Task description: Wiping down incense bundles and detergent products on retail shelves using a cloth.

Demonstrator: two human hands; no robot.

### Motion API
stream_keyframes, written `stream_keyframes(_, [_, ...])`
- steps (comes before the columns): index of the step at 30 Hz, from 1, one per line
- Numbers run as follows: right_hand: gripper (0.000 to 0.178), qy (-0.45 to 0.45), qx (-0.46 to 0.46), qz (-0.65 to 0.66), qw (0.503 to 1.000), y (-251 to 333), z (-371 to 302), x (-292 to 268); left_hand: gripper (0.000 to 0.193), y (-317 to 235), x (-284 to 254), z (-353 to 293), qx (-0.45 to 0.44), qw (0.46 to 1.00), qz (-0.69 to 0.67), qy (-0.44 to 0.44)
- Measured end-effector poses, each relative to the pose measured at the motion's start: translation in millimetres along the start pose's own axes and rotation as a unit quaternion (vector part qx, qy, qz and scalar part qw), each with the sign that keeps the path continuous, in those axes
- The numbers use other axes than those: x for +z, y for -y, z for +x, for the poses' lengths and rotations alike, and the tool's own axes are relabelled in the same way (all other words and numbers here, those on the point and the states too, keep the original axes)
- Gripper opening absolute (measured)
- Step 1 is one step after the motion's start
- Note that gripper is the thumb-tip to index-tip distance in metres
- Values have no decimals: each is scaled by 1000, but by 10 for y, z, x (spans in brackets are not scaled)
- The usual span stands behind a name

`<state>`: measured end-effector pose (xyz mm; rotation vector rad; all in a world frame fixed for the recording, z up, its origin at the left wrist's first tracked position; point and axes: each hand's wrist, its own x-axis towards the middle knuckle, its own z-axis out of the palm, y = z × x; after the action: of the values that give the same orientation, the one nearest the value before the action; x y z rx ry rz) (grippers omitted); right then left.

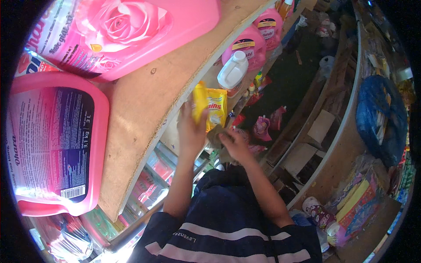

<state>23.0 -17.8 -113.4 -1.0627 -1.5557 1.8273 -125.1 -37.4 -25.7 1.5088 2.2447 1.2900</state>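
My left hand (193, 129) grips a narrow yellow packet (200, 97), held upright and slightly blurred between thumb and fingers. Just right of it, another yellow packet (217, 105) with red lettering stands on the lower shelf. In my right hand (235, 146) is a crumpled grey-brown cloth (216, 137), bunched under the fingers close to the base of the packets. Behind them stands a white jug (233, 70) with a white cap.
Big pink bottles (131, 35) lie on the wooden upper shelf (136, 105) at left. More pink jugs (250, 44) stand farther along the lower shelf. Pink pouches (262, 128) lie lower to the right. A blue plastic bag (380, 118) rests on the right-hand shelf.
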Motion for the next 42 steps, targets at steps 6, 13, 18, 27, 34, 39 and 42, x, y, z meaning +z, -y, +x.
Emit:
stream_keyframes(6, [38, -154, -47, -32, 986, -440, 154, -243, 54, 497, 947, -143, -35, 943, 307, 122])
stream_keyframes(13, [39, -142, 33, 34, 989, -170, 122, -276, 49, 436, 616, -91, -97, 945, 244, 194])
stream_keyframes(18, [67, -86, 69, -128, 986, -6, 316, -70, 46, 777, 431, -149, -97, 967, 165, 166])
stream_keyframes(27, [68, -153, 68, 92, 982, -659, 535, -227, 55, 1328, 276, -26, -270, 915, -215, 208])
stream_keyframes(34, [75, -64, 63, 152, 984, -1106, 897, -26, 73, 2197, 545, 107, -398, 789, -383, 271])
stream_keyframes(39, [77, -53, 79, 198, 976, -1111, 806, 63, 69, 1867, 681, 14, -443, 742, -437, 248])
stream_keyframes(42, [73, -56, 66, 230, 969, -1089, 841, 98, 67, 1856, 670, 34, -453, 746, -432, 228])
